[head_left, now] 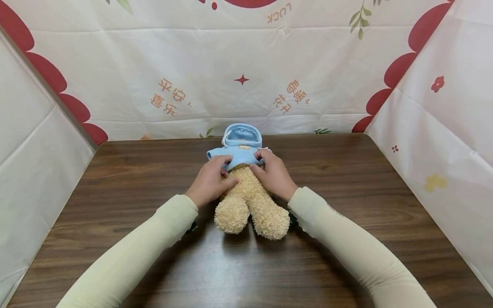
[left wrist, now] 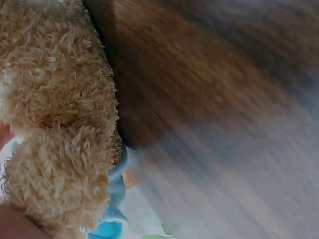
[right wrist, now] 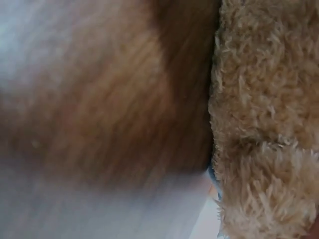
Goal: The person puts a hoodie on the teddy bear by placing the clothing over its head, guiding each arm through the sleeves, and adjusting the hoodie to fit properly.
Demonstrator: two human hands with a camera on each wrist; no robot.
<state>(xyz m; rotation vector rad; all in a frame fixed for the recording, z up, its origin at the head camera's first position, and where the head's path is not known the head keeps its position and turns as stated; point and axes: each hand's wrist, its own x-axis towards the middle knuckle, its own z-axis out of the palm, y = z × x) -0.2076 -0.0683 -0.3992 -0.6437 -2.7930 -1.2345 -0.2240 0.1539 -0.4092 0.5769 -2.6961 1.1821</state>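
Note:
A curly, tan plush toy (head_left: 246, 188) lies on the table with its two legs toward me. A small light-blue hoodie (head_left: 242, 156) covers its upper part, and the hood lies at the far end, with no head visible in it. My left hand (head_left: 212, 179) grips the hoodie's left lower edge, its thumb against the fur. On the other side my right hand (head_left: 274, 173) pinches the right lower edge between thumb and fingers. Tan fur (left wrist: 60, 99) fills the left side of the left wrist view; fur (right wrist: 269, 99) also fills the right side of the right wrist view.
The dark wood-grain table (head_left: 135, 179) extends around the toy. A printed white cloth (head_left: 212, 64) hangs behind its far edge, and more pale cloth (head_left: 443, 128) stands along the sides.

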